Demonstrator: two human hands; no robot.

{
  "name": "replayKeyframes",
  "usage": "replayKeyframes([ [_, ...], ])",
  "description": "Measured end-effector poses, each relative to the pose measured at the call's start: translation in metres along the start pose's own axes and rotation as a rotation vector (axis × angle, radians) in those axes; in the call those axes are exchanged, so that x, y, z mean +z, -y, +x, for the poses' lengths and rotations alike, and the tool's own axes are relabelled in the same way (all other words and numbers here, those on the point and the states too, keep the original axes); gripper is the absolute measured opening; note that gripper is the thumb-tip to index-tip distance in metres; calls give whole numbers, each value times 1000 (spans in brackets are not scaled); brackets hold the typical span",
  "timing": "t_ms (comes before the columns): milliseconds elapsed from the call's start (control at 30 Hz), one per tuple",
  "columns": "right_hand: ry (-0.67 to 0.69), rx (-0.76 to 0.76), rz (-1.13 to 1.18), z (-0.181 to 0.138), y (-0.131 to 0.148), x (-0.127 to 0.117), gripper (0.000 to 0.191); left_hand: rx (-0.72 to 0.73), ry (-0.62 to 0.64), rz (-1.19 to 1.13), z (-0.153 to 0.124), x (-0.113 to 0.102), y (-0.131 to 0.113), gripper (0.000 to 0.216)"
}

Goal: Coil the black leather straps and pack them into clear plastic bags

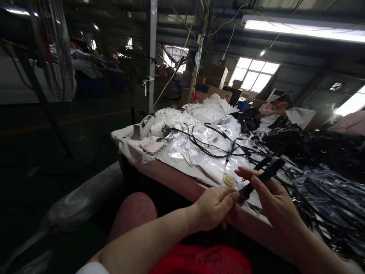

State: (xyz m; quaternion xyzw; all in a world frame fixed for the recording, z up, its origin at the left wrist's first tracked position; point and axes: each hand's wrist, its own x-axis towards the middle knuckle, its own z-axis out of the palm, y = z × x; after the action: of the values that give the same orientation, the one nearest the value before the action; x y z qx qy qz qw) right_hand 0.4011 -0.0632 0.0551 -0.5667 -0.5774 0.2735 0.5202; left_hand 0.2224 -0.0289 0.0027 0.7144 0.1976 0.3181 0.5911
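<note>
A black strap (pixel 260 179), looped back on itself, is held up over the table's front edge. My left hand (pixel 218 207) pinches its lower end between thumb and bent fingers. Higher up, my right hand (pixel 270 194) grips the strap with the thumb on the near side and fingers behind it. Just left of the strap, a small round yellow-rimmed piece (pixel 229 180) lies at the table edge. Long thin black straps (pixel 211 152) curl across clear plastic bags (pixel 179 148) beyond my hands.
A tape dispenser (pixel 142 128) stands at the table's left corner. White wrapping (pixel 213 108) heaps at the back. Plastic-wrapped black straps (pixel 322 194) pile up on the right, below black bags (pixel 302 146). Another person (pixel 281 104) sits at the far right. A metal post (pixel 152 57) rises behind the table.
</note>
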Motion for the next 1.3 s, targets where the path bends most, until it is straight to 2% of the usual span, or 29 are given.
replayKeyframes([
  [200,-19,168,323,1,-1,-5,44,124,72,-77,-4,-4,-7,40],
  [300,17,288,431,3,0,-6,43,162,123,-37,-9,-7,-12,35],
  [367,5,331,489,4,1,-7,44,152,110,17,-11,-7,-12,33],
  [467,-58,320,520,2,-1,-5,41,116,25,94,-11,-3,-10,33],
  [533,-7,287,508,-4,-1,2,40,100,-44,139,-9,0,-9,34],
  [600,98,272,505,-13,-2,12,40,93,-91,154,-7,2,-8,37],
  [700,237,328,529,-24,-2,27,39,99,-90,108,-7,3,-6,43],
  [800,223,359,539,-23,-3,27,43,90,-68,-9,-9,1,-1,46],
  [900,15,315,465,-13,-4,14,45,-7,-71,-130,-12,-3,7,53],
  [1000,-147,200,295,-4,-1,1,45,-85,-61,-86,-14,-6,11,62],
  [1167,-93,-37,-20,5,10,-11,45,94,-41,199,-15,-6,2,62],
  [1233,-38,-124,-67,7,16,-13,45,127,-52,222,-14,-5,-4,61],
  [1300,21,-171,-98,6,22,-14,45,105,-115,167,-9,-4,-6,63],
])
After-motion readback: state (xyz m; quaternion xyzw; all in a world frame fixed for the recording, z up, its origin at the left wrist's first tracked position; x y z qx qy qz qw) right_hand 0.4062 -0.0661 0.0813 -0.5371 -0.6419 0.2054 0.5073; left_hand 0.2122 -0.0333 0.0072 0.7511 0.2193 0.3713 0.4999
